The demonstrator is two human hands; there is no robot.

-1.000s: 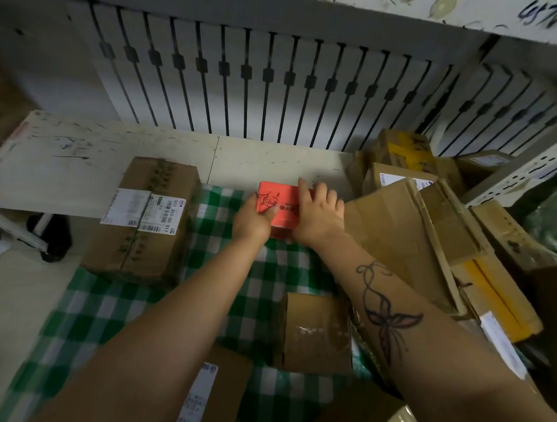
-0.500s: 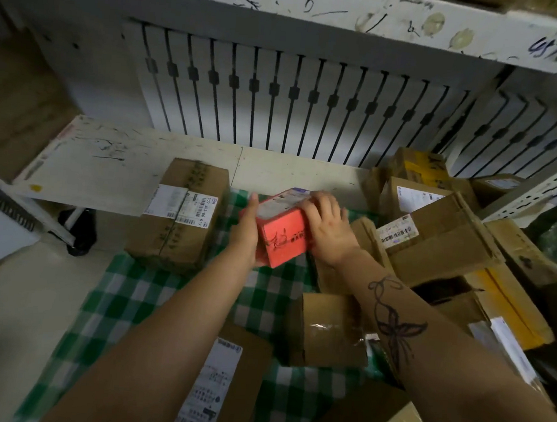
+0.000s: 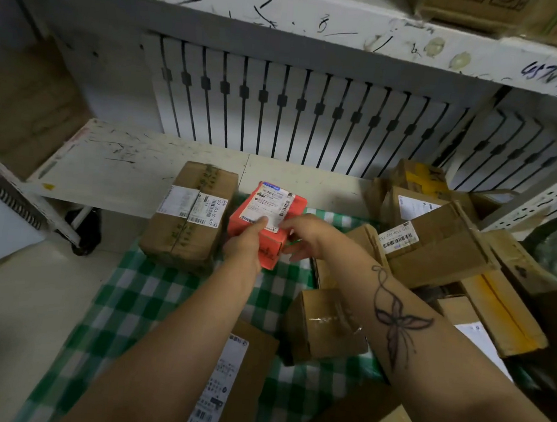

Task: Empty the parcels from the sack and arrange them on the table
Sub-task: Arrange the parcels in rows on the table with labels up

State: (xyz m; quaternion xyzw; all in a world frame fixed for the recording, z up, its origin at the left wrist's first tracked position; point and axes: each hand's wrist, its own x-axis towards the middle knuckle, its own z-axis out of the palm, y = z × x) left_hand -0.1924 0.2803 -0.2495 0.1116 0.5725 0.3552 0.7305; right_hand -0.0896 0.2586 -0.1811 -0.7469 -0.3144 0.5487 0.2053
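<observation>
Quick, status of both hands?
Left hand: holding the red box, thumb on its label.
Right hand: open, fingers relaxed at the box's right side, not gripping.

Red parcel [image 3: 267,206], white label up, tilted above green-checked sack [image 3: 139,300], beside brown carton [image 3: 182,240]

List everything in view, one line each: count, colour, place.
red parcel: 1, red, white label, centre, above checked fabric
large box: 1, brown, two white labels, left of red parcel
small taped box: 1, brown, on the fabric, near centre
flat parcel: 1, brown, white label, bottom centre
box pile: several, brown and yellow, right
checked fabric: 1, green-white, under the parcels
table: 1, white, scuffed, back left
slatted panel: 1, white, black slots, back
left grip: 1, bare hand, holds red parcel
right grip: 1, bare hand, fingers loose at parcel's right side
</observation>
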